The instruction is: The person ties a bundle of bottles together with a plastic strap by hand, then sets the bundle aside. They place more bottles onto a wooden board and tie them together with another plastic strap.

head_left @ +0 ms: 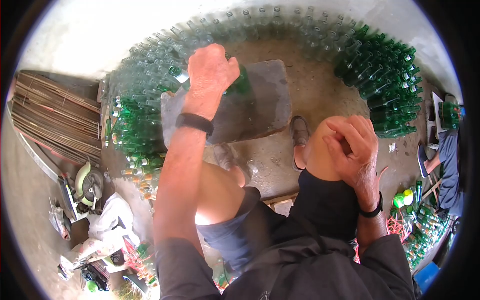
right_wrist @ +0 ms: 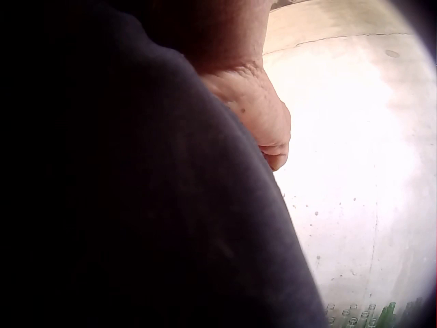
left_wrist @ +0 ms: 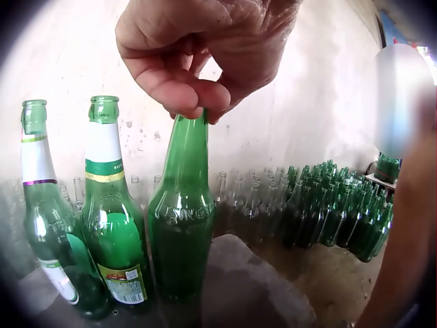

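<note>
I see the plain green bottle [left_wrist: 181, 229] upright over the grey slab [head_left: 260, 102], directly below the left hand [head_left: 212, 70], whose curled fingertips pinch the top of its neck; I can't tell whether its base touches. Two labelled bottles [left_wrist: 115, 229] crowd one side of it. Farther out, clear bottles [head_left: 277, 19] and massed green ones line the wall [left_wrist: 307, 109]. The right hand [head_left: 355, 150] rests on the knee [head_left: 319, 150], loosely bent, holding nothing

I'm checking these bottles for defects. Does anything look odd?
One mismatch: the green bottle pinched by the left hand shows no paper label on its visible side, unlike the two labelled bottles beside it. No breakage stands out.
</note>
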Available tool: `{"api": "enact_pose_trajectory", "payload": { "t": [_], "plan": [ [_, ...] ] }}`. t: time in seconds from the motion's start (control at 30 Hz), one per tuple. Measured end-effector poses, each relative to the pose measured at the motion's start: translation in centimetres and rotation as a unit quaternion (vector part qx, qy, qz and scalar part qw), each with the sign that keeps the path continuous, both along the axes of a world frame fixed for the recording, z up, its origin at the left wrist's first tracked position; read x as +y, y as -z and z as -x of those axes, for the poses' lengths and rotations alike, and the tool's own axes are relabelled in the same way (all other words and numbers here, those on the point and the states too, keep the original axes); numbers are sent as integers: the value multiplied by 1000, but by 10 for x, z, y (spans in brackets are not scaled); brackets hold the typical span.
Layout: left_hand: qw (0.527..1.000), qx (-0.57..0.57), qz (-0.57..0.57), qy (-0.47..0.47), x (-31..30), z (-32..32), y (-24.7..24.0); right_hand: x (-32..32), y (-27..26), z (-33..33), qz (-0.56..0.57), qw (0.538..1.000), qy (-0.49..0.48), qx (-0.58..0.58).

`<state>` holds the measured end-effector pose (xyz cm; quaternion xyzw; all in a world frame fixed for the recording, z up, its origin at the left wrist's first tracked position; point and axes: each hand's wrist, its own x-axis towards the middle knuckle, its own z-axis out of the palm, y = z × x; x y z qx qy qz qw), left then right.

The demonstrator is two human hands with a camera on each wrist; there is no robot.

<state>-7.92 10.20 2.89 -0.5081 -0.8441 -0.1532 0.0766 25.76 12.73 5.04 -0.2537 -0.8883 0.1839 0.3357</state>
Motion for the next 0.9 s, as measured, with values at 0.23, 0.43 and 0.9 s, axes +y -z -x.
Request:
{"api": "enact_pose_trajectory", "payload": {
  "t": [0.23, 0.43, 0.9],
  "plan": [
    [1000, 0, -10, -11, 4, 8, 14, 0, 1, 0, 1, 1000, 0, 4],
    [999, -21, 7, -31, 11, 7, 11, 0, 0, 2, -1, 1000, -1, 10],
    [997, -32, -32, -60, 5, -5, 21, -9, 1, 1, 50, 999, 13, -11]
  ]
}}
